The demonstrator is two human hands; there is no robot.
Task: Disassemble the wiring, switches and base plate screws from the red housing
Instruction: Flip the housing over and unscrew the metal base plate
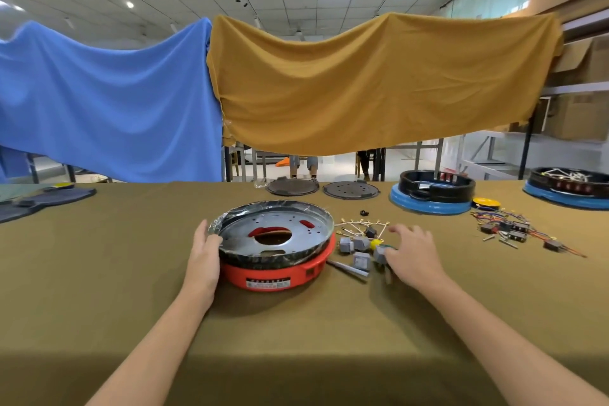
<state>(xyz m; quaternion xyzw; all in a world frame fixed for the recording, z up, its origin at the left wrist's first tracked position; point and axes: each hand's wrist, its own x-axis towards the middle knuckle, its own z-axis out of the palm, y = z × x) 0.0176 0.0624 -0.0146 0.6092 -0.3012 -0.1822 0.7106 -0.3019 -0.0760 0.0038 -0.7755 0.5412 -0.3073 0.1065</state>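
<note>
Grey switches (359, 249) partly behind right hand (412, 254)

Left hand (206, 252): fingertips hidden behind rim of metal plate (273, 234). Right hand (412, 252): covers part of grey switches (359, 249); contact unclear. Label (268, 283) on red housing (280, 273): print unreadable. Far wire pile (514, 229): pieces too small to sort. Right-edge blue-based unit (570, 189): cut off by frame.
</note>
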